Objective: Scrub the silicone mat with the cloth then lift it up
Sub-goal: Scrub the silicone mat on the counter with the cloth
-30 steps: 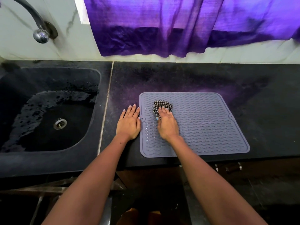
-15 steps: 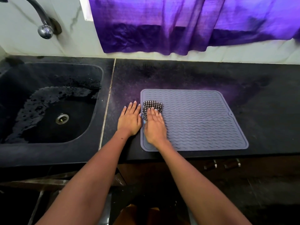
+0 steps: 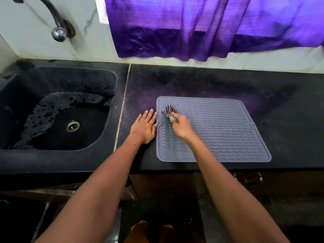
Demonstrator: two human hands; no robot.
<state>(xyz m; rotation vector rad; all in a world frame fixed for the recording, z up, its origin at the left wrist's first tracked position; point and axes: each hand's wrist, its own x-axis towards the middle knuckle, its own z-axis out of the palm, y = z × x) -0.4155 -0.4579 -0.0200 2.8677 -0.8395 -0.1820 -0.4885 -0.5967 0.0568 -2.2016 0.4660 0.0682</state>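
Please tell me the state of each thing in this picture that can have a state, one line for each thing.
silicone mat: lies flat on the counter, not lifted.
cloth: bunched, on the mat, held by the right hand.
right hand: grips the cloth, blurred.
left hand: flat on the counter, beside the mat's left edge.
sink: wet inside.
tap: no water running.

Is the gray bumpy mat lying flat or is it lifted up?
Flat. The silicone mat lies spread on the black counter, every visible edge down.
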